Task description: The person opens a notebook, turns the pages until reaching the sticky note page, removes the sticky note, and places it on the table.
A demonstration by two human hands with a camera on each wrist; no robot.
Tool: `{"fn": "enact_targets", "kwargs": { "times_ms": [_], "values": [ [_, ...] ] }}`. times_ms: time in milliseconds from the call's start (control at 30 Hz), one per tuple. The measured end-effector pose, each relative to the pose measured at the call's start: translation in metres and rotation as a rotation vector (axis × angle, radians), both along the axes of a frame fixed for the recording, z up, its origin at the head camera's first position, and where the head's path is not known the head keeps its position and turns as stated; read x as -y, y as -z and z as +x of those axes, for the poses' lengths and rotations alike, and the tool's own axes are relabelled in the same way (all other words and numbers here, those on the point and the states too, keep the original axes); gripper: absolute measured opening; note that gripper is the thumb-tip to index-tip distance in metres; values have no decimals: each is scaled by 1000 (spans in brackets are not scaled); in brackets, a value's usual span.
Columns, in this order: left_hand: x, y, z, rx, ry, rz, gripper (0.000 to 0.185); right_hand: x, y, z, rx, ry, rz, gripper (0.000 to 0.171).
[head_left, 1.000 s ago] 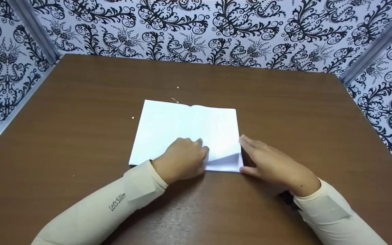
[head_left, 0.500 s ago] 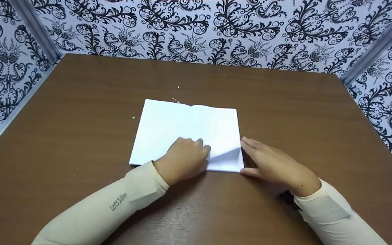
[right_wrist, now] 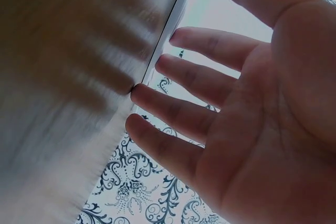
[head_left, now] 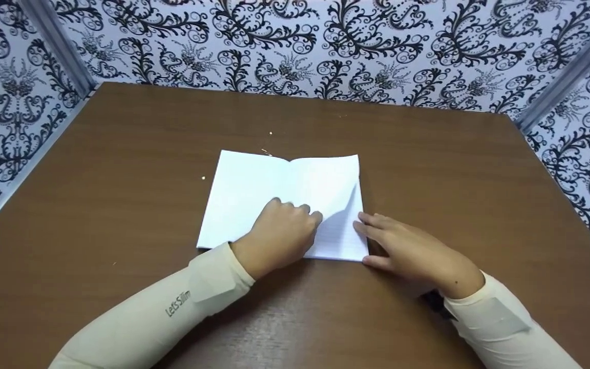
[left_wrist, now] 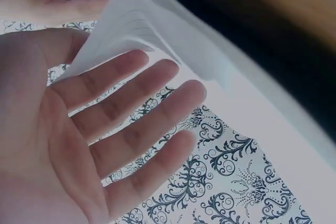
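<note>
Notebook (head_left: 274, 189): open, flat on counter (head_left: 121, 154), near centre. Right-hand page (head_left: 333, 192) lifted, curling above notebook's lined sheet.

Left hand (head_left: 279, 238): on notebook's near edge, at centre fold; fingers at lifted page, exact grip not visible. Right hand (head_left: 407, 246): released, fingers straight, tips touching notebook's near right corner.

Risk: page creases or tears if pulled too hard. Risk: notebook slides on counter if right hand lifts off.

Crumbs (head_left: 270, 134): on counter beyond notebook.
</note>
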State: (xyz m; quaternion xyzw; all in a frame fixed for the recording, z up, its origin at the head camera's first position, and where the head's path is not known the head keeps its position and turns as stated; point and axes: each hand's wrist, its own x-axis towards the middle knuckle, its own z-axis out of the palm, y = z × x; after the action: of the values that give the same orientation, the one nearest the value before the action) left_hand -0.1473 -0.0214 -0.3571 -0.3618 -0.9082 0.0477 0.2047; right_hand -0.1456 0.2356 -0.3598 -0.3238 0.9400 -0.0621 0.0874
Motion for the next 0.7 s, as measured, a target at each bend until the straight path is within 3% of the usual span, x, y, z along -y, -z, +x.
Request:
{"fn": "enact_targets", "kwargs": {
  "times_ms": [167,400,700],
  "values": [
    [-2,-3,-2,-58,-7,51,14,-1,0,2,14,6,0,61],
    [-1,-10,-5,-142,-15,227,5,1,-1,1,4,-4,-10,61],
    [3,-20,-5,-156,8,356,35,3,-3,2,16,2,6,62]
  ]
}}
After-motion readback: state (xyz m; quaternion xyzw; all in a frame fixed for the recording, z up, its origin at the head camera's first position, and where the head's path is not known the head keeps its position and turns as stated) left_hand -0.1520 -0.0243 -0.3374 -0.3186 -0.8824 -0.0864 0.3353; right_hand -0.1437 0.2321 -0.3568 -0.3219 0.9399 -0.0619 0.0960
